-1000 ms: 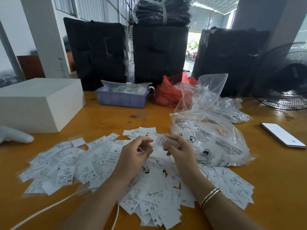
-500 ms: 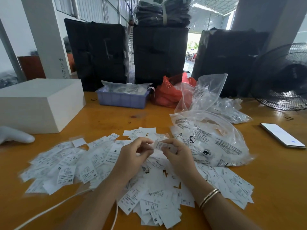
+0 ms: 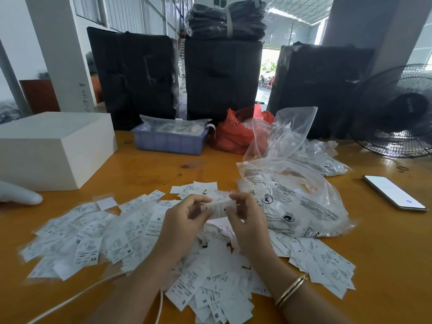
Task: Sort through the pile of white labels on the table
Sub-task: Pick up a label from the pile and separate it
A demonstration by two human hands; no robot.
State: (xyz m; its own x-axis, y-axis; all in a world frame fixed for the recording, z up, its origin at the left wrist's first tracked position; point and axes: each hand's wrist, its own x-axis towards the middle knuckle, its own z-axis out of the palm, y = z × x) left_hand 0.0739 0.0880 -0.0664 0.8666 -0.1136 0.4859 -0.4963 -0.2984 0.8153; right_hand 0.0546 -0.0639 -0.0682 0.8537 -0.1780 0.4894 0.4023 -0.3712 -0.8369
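A wide pile of white labels (image 3: 112, 239) printed with size letters covers the near part of the wooden table (image 3: 149, 169). Above its middle, both my hands meet around a small stack of labels (image 3: 221, 205). My left hand (image 3: 184, 220) pinches the stack's left end with curled fingers. My right hand (image 3: 247, 220), with a gold bangle on its wrist, pinches the right end. The stack is blurred and its print cannot be read.
A clear printed plastic bag (image 3: 292, 202) lies right of my hands, a phone (image 3: 394, 191) further right. A white box (image 3: 51, 148) and a white object (image 3: 18, 195) sit left; a blue tray (image 3: 170, 140), red bag (image 3: 236, 134), fan (image 3: 397, 118) and black bundles stand behind. A white cable (image 3: 77, 298) runs near the front edge.
My hands have come closer together, and the label first held by my right hand alone is now held from both ends. The pile lies as before.
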